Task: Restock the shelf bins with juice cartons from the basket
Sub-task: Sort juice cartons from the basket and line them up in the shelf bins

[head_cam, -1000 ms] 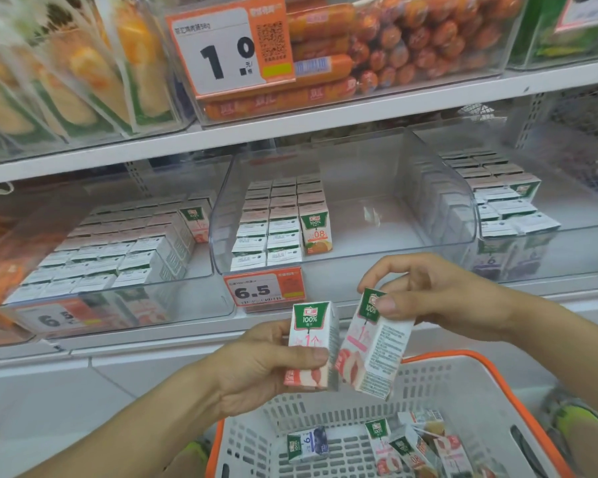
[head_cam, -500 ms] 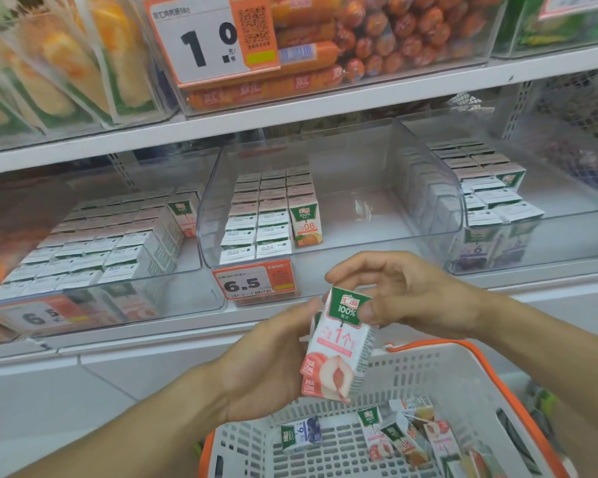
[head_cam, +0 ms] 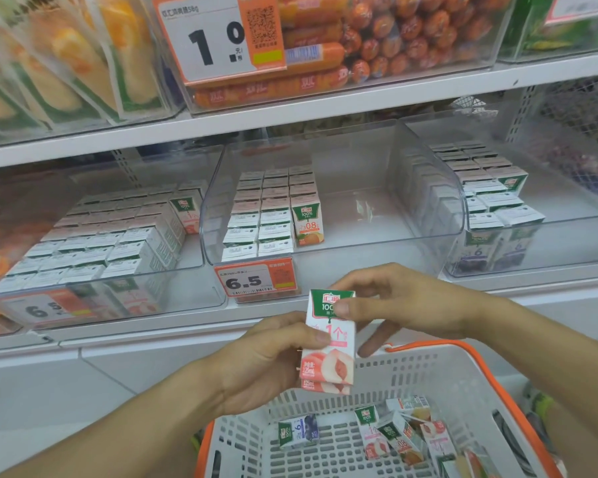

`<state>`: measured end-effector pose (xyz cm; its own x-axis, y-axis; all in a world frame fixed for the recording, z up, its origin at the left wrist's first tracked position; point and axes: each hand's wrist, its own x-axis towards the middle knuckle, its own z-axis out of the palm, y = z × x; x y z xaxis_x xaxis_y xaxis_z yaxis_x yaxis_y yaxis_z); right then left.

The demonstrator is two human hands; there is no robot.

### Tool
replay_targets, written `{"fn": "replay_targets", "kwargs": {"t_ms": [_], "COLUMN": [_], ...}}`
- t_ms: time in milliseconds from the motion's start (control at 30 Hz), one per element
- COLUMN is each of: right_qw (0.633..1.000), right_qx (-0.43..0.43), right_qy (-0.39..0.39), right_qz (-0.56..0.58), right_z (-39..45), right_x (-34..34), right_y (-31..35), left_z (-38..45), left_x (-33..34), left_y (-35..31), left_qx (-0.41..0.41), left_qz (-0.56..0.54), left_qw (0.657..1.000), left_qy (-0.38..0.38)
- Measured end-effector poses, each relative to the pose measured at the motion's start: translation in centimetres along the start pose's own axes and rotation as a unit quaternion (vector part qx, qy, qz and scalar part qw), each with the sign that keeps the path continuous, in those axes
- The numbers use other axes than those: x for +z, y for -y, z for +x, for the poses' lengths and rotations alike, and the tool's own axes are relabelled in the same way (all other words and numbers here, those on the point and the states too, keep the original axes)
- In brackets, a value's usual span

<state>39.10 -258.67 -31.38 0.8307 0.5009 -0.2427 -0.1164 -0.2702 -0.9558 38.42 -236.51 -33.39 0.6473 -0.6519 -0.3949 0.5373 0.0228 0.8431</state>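
Observation:
Two peach juice cartons (head_cam: 330, 353), white with green tops, are stacked face to face above the basket. My left hand (head_cam: 273, 357) grips them from the left, thumb across the front. My right hand (head_cam: 394, 301) pinches the top of the front carton with thumb and fingers. The white basket with an orange rim (head_cam: 463, 367) sits below and holds several loose cartons (head_cam: 394, 436), among them a blueberry one (head_cam: 297, 431). Three clear shelf bins stand behind: the left bin (head_cam: 94, 294) nearly full, the middle bin (head_cam: 359, 243) about one third full, the right bin (head_cam: 532, 257) partly filled.
A price tag reading 6.5 (head_cam: 254, 279) hangs on the middle bin's front, another on the left bin (head_cam: 45, 308). The upper shelf (head_cam: 290, 115) carries bins of sausages (head_cam: 359, 46) and packaged snacks (head_cam: 66, 56). White shelf base lies below the bins.
The two cartons, held apart one in each hand a second ago, have been brought together into one stack held by both hands. The view has shifted slightly downward.

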Motion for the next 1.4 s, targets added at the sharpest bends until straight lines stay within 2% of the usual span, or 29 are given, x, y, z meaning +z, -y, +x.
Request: {"fn": "replay_targets", "kwargs": {"t_ms": [167, 333, 467, 700, 767, 833, 900, 967, 1067, 1133, 1200, 1267, 1400], "right_qw": [0.997, 0.996, 0.996, 0.998, 0.996, 0.990, 0.979, 0.949, 0.859, 0.822, 0.797, 0.769, 0.713], "right_qx": [0.043, 0.048, 0.025, -0.032, -0.065, -0.127, -0.196, -0.268, -0.349, -0.349, -0.314, -0.278, -0.274], "right_qy": [0.012, 0.021, -0.013, -0.051, -0.049, -0.053, -0.057, -0.105, -0.229, -0.265, -0.265, -0.253, -0.270], "right_qz": [0.067, 0.070, 0.087, 0.029, 0.018, 0.000, -0.030, -0.128, -0.297, -0.363, -0.442, -0.517, -0.586], "right_z": [0.0, 0.1, 0.0, 0.0, 0.0, 0.0, 0.1, 0.4, 1.9, 3.7, 5.6, 7.2, 9.1], "right_x": [0.8, 1.7, 1.8, 2.8, 3.3, 4.1, 4.8, 5.0, 4.3, 3.5, 2.8, 2.4, 2.7], "right_y": [-0.2, -0.5, -0.6, -0.7, -1.0, -1.0, -0.6, 0.0, 0.3, 0.3, 0.3, 0.3, 0.4], "left_z": [0.2, 0.1, 0.0, -1.0, -1.7, -3.1, -5.2, -7.7, -11.0, -11.9, -11.9, -11.3, -8.5], "left_x": [0.3, 0.0, -0.2, -1.1, -1.0, -1.1, -1.8, -3.2, -5.3, -6.7, -7.7, -8.9, -12.4], "left_y": [0.3, 0.4, 0.0, -0.8, -1.8, -3.3, -4.9, -6.3, -8.4, -10.2, -12.1, -13.7, -15.9], "left_qx": [-0.036, -0.038, -0.033, -0.009, 0.011, 0.049, 0.083, 0.121, 0.210, 0.274, 0.316, 0.316, 0.247], "left_qz": [0.003, 0.002, 0.062, 0.240, 0.343, 0.499, 0.581, 0.599, 0.519, 0.481, 0.454, 0.441, 0.528], "left_qw": [0.999, 0.999, 0.995, 0.968, 0.937, 0.863, 0.805, 0.778, 0.790, 0.778, 0.769, 0.776, 0.741], "left_qy": [-0.010, -0.010, -0.065, -0.078, -0.069, -0.059, -0.084, -0.150, -0.249, -0.297, -0.319, -0.322, -0.335]}}
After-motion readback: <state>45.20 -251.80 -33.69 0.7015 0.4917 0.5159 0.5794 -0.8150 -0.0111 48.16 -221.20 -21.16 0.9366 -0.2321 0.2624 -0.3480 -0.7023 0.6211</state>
